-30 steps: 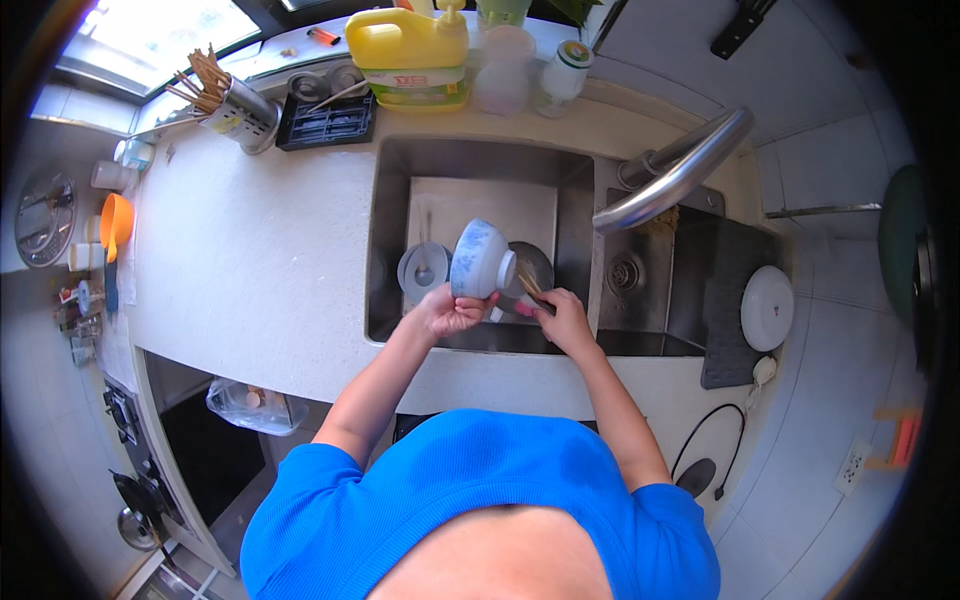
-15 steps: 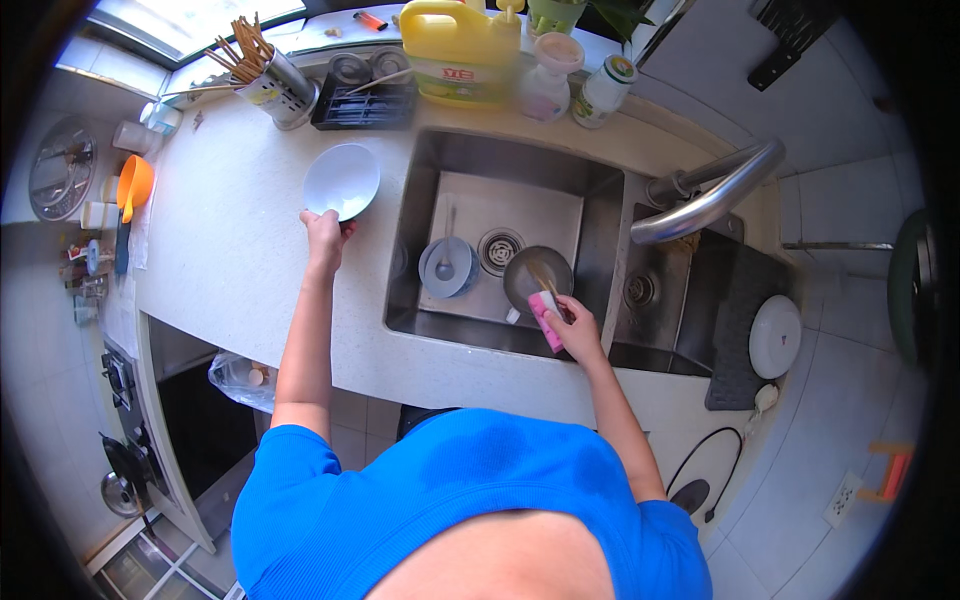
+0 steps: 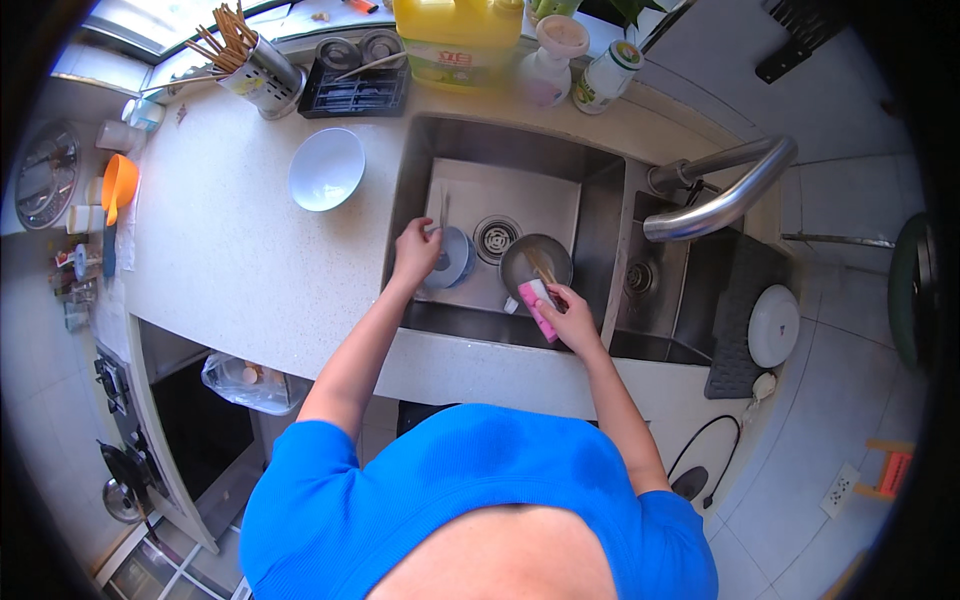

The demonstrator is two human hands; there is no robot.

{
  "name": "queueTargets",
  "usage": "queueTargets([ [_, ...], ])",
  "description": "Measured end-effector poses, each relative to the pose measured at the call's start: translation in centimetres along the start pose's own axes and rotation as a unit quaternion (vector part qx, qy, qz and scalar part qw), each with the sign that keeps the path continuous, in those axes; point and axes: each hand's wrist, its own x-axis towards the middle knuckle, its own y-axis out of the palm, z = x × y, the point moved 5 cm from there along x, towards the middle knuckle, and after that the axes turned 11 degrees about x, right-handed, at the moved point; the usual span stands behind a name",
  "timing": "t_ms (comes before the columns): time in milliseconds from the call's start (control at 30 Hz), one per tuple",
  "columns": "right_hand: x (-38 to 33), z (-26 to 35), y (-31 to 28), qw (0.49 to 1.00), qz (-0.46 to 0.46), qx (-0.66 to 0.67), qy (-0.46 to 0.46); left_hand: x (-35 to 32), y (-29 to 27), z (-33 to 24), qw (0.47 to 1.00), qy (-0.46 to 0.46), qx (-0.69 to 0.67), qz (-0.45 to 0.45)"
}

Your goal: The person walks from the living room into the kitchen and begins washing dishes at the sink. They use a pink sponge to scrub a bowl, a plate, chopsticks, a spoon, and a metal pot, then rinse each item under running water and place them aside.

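Note:
My left hand (image 3: pixel 414 250) is over the left rim of the sink, fingers loosely curled and slightly apart, with nothing visible in them. Just beside it sits a light-blue bowl (image 3: pixel 461 262) on the sink floor, and a spoon (image 3: pixel 445 208) leans in it, partly hidden by the hand. My right hand (image 3: pixel 570 318) grips a pink and white sponge (image 3: pixel 536 308) above the sink's near side. Behind the sponge lies a dark round pan-like vessel (image 3: pixel 520 262) with chopsticks (image 3: pixel 543 266) in it. On the counter to the left stands a white bowl (image 3: pixel 327 170).
The steel sink (image 3: pixel 610 200) has a smaller basin on its right, under a curved faucet (image 3: pixel 720 205). Behind stand a yellow jug (image 3: pixel 455 45), bottles, a black rack (image 3: pixel 352 93) and a chopstick holder (image 3: pixel 265 80). A white plate (image 3: pixel 774 326) rests at the right.
My left hand has let go of the white bowl, leaving it on the counter, and moved right to the light-blue bowl in the sink. My right hand still holds the sponge in nearly the same place.

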Motion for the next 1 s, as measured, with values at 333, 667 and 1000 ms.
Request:
queueTargets([
  [333,-0.1,-1.7,-0.7,0.999,-0.010,0.047,-0.018,6.7,5.4,1.3,0.987,0.065,0.144,-0.016],
  [667,2.1,3.3,-0.4,0.977,-0.157,0.107,-0.098,-0.7,-1.8,-4.8,0.880,-0.088,-0.431,0.177],
  [1000,2.3,9.3,1.3,0.904,-0.230,-0.178,-0.315,-8.0,0.8,-8.8,0.755,-0.092,-0.604,0.237],
])
